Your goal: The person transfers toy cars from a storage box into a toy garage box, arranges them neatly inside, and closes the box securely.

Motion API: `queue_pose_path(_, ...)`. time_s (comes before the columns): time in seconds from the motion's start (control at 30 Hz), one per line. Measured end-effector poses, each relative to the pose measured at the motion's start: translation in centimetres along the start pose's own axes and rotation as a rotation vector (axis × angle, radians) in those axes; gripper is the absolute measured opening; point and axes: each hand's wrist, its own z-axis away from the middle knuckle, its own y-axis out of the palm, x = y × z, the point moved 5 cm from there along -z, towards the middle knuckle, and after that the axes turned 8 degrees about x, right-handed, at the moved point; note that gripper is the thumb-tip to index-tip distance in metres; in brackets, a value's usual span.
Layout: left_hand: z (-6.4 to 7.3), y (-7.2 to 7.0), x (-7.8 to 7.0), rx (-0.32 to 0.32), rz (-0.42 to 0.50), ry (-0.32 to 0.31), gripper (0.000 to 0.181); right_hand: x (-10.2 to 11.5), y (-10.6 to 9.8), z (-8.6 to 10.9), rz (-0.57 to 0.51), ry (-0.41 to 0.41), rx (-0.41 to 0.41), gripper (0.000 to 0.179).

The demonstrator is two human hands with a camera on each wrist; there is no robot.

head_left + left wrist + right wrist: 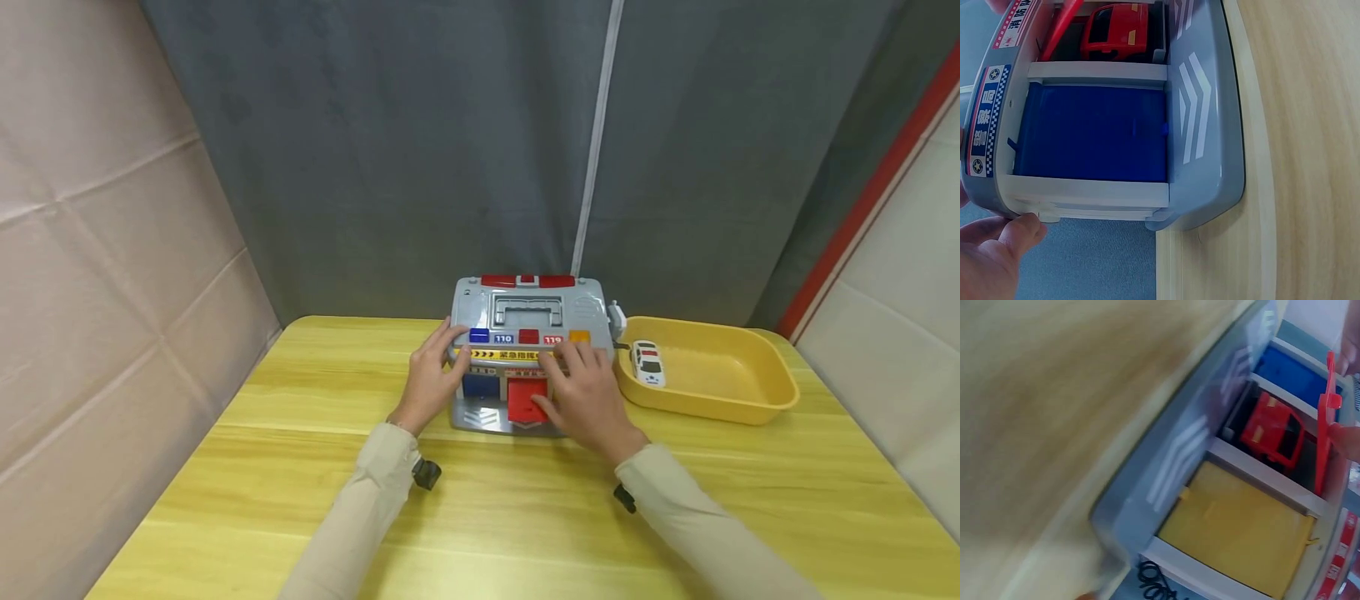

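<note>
A grey toy rescue station (480,312) stands on the table, its front facing me. My left hand (427,379) grips its left side, with thumb and fingers at the upper front corner. Over the middle bay, the red door (1324,431) is swung outward, and a red toy car (1116,31) sits inside. My right hand (592,404) rests its fingers along the station's upper front edge while a digit touches the red door's outer face. The blue door (1094,131) and yellow door (1235,531) both cover their bays.
To the station's right, a yellow basin (720,367) holds a white toy car (648,364) near its left wall. A white piece (617,321) sticks out from the station's right side, and a coiled black cord (1154,581) hangs beside it. Behind the table hangs a grey curtain (420,167).
</note>
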Motion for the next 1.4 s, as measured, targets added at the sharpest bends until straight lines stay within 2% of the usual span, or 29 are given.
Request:
queue_pose_path(0.17,0.0,0.0,0.2,0.005,0.002,-0.009,0.038,0.2,0.7,0.3,0.019,-0.003,-0.059,0.063)
queue_pose_path(0.33,-0.1,0.0,0.4,0.013,0.01,-0.02,0.038,0.3,1.5,0.3,0.04,0.007,-0.083,0.066)
queue_pose_path(0.83,-0.1,0.0,0.4,0.014,-0.011,-0.022,0.038,0.5,2.3,-0.4,0.142,-0.002,-0.122,0.066)
queue_pose_path(1.13,-0.1,-0.4,0.3,0.015,-0.026,0.01,0.037,1.1,2.2,-1.0,0.183,0.0,-0.127,0.06)
queue_pose_path(1.4,0.1,-0.6,0.4,0.071,-0.009,-0.003,0.039,1.3,2.5,-1.1,0.243,-0.008,-0.119,0.052)
